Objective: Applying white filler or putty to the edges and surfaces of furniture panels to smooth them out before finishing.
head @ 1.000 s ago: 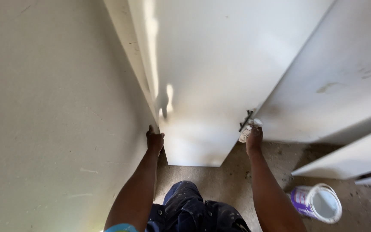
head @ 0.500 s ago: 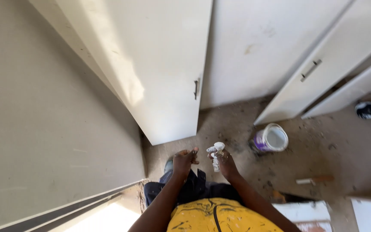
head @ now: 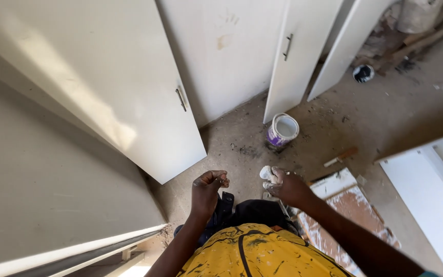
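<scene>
Below my chest, over the dusty concrete floor (head: pixel 365 128), much of what I held was hard to read. My right hand (head: pixel 289 188) covered most of a small white, paint-smeared object (head: pixel 266 173); only its rounded end stuck out past my knuckles, and I could not tell whether it was a rag or a tool. Whatever my left hand (head: pixel 207 188) pinched was too small to make out. My yellow paint-flecked shirt (head: pixel 252 254) hid my legs, and both forearms were cut off at the bottom edge.

That white object looked lumpy and crusted, with dried white paint across my right fingers (head: pixel 278 177) too. It sat just in front of my waist, between my two hands and nearer the right one.

My right fingers were wrapped tight around it, wrist bent inward. My left hand was curled nearly into a fist, thumb pressed to fingertip, raised beside the right but not touching it.

Farther along the floor stood an open paint can (head: pixel 283 129) with a purple label, at the foot of a white cabinet door (head: pixel 298 66). Another white door with a slim handle (head: pixel 181 99) stood ajar at my left.
</scene>
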